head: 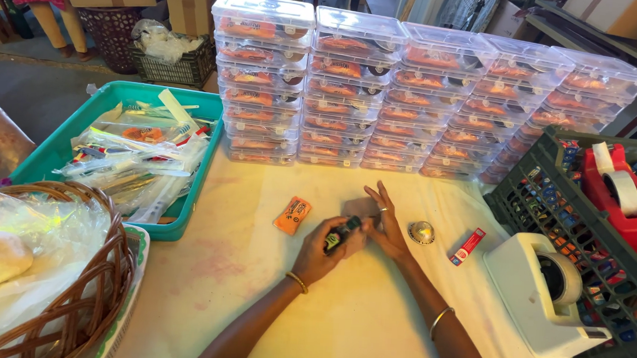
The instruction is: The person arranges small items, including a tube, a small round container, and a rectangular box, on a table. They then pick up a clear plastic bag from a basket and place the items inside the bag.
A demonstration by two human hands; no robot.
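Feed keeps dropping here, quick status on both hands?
Left hand grips small dark bottle. Right hand touches brown packet. Orange sachet, round tin lie beside, apart.

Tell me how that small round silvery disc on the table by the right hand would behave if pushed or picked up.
The small round silvery metallic disc lies flat on the white tablecloth, so it should probably slide rather than roll. It looks thin and small, likely light. Its shiny surface and low edge may make it slippery to pinch off the cloth; the right hand lies just beside it.
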